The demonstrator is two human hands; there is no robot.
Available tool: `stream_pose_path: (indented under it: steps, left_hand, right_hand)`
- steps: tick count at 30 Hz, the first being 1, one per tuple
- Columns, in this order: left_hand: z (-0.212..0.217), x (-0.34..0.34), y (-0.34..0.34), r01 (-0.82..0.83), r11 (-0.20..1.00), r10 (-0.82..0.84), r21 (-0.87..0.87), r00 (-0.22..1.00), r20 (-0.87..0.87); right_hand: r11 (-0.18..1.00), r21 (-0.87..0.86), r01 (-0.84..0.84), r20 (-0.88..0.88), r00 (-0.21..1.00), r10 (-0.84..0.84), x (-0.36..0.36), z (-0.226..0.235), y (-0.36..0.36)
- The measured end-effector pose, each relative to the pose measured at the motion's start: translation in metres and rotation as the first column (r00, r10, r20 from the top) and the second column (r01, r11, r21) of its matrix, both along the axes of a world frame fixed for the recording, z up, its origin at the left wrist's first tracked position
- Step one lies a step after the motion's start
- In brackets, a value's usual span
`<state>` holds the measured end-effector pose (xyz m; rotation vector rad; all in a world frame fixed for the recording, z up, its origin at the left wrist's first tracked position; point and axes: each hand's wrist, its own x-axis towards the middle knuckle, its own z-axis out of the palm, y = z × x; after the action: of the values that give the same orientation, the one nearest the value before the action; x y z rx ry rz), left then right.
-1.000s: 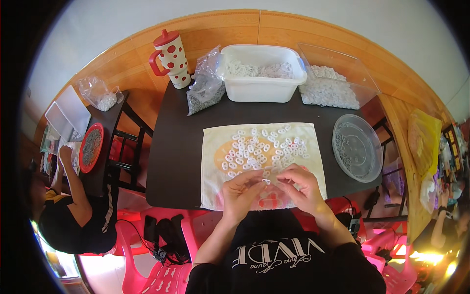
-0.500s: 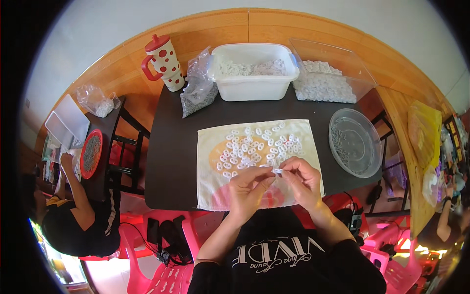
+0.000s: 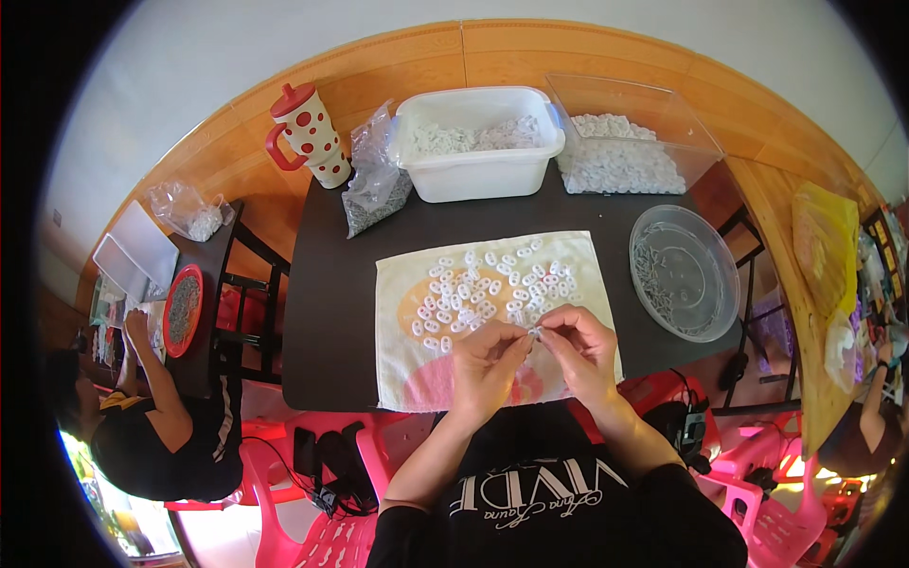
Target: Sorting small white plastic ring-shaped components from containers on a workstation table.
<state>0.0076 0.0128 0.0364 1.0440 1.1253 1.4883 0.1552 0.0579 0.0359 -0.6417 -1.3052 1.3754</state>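
Both hands meet low over the towel (image 3: 407, 284), fingertips pinched together. The left hand (image 3: 485, 367) and the right hand (image 3: 579, 352) each grip the same tiny white piece (image 3: 535, 332), which sits right between the two thumbs (too small to tell more than that it is pale and ring-like).

Just beyond the fingertips, a loose scatter of white rings (image 3: 488, 289) covers the towel's middle, so by the look of it plenty remains to be handled; only this one piece is in the hands right now.

Farther out past the scatter stands a white tub (image 3: 478, 175) with a layer of small pale pieces in it. Out to the right hand's far side, a clear box (image 3: 696, 142) holds a heap of white pieces. Nearer, to the right of the right hand, a clear round dish (image 3: 724, 303) carries a thin sprinkling of small dark-grey bits along its left side. Beyond the left hand, a clear bag (image 3: 374, 189) of grey bits leans beside a spotted red-and-white mug (image 3: 312, 137).

Far off to the left, another person works at a red tray (image 3: 169, 327).
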Motion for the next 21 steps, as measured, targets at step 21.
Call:
stream_pose_path:
  steps: [21]
  left_hand:
    - [-0.012,-0.012,-0.003,-0.010,0.999,0.021,0.051,0.976,-0.215]
  right_hand:
    - [0.987,-0.159,-0.026,-0.064,0.998,0.016,0.023,-0.021,-0.006]
